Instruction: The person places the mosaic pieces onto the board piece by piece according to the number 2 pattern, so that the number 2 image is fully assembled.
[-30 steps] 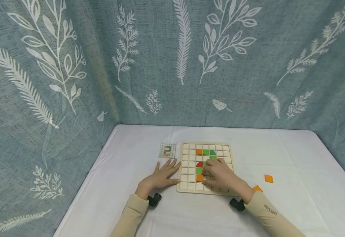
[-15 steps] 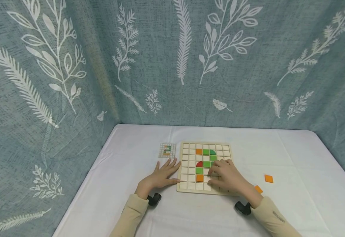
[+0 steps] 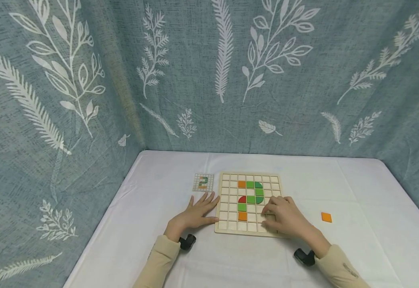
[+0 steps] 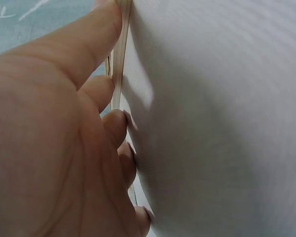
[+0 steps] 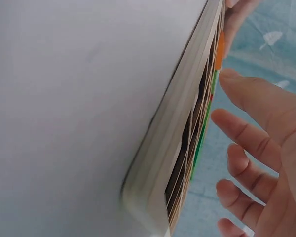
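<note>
A light wooden grid board point(image 3: 233, 226) lies on the table, with coloured tiles set in several cells. An orange tile point(image 3: 242, 216) sits below a green tile point(image 3: 242, 207), and above them is a red quarter-round tile point(image 3: 242, 199). Green pieces curve up to another orange tile point(image 3: 242, 184). My left hand point(image 3: 197, 212) rests with fingers spread, thumb and a fingertip at the board's left edge. Over the board's lower right hovers my right hand point(image 3: 285, 216), its fingers loosely bent. Nothing shows between those fingers in the right wrist view, where the board's edge point(image 5: 163, 123) stands beside them.
Left of the board lies a small gridded card point(image 3: 203, 183) printed with a coloured figure. A loose orange tile point(image 3: 326, 217) is on the white cloth point(image 3: 360, 192) to the right. Behind the table hangs a blue-green curtain point(image 3: 195, 80) with white leaf patterns.
My right hand has drawn back to the right from the lower orange tile, uncovering green tiles mid-board. The orange tile near the right wrist is now hidden behind the arm. The left hand stays put.
</note>
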Action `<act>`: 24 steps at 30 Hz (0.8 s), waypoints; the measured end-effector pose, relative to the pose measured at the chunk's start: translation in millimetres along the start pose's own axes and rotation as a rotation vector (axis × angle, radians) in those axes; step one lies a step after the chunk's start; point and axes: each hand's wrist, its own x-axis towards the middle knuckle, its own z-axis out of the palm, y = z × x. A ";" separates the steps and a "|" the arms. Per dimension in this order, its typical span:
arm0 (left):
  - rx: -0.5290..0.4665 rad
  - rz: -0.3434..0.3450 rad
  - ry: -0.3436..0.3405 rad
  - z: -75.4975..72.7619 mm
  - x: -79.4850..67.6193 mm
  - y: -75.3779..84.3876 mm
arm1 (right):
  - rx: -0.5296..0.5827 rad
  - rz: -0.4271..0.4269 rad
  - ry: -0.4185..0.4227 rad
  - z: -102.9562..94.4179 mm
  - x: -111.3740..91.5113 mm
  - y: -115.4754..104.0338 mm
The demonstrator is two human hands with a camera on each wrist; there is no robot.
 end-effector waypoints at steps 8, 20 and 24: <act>-0.007 0.009 0.004 1.1 0.8 -2.1 | -0.018 0.037 -0.018 -5.9 -9.6 6.4; -0.015 0.009 -0.001 1.7 0.4 -1.1 | -0.076 0.043 -0.005 -13.7 -27.7 15.6; -0.003 0.004 -0.001 1.2 -0.2 -1.2 | -0.078 0.031 0.035 -18.1 -33.5 19.5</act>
